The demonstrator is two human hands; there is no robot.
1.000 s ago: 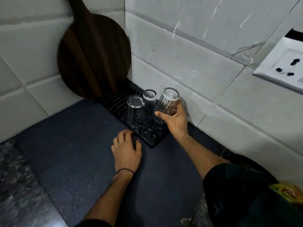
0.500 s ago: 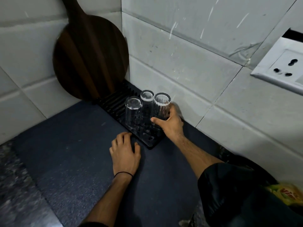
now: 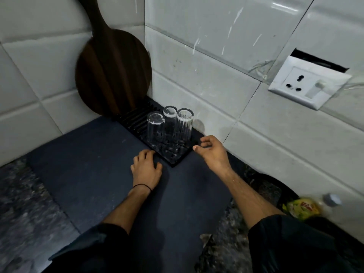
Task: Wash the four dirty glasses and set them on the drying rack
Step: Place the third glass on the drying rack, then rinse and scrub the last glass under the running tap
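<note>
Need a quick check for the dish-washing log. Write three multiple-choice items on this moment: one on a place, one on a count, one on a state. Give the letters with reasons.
1. Where does the rack lie?
A. Along the tiled wall, below the wooden board
B. In a sink
C. On the socket

2. How many glasses stand on the rack?
A. One
B. Three
C. Five

3. What is the right hand doing?
A. Gripping a glass
B. Open, holding nothing
C. Pressing the socket switch

Answers:
1 A: the rack runs along the wall, its far end under the board.
2 B: three upside-down glasses stand together.
3 B: its fingers are spread, clear of the glasses; the left hand rests flat on the mat.
</note>
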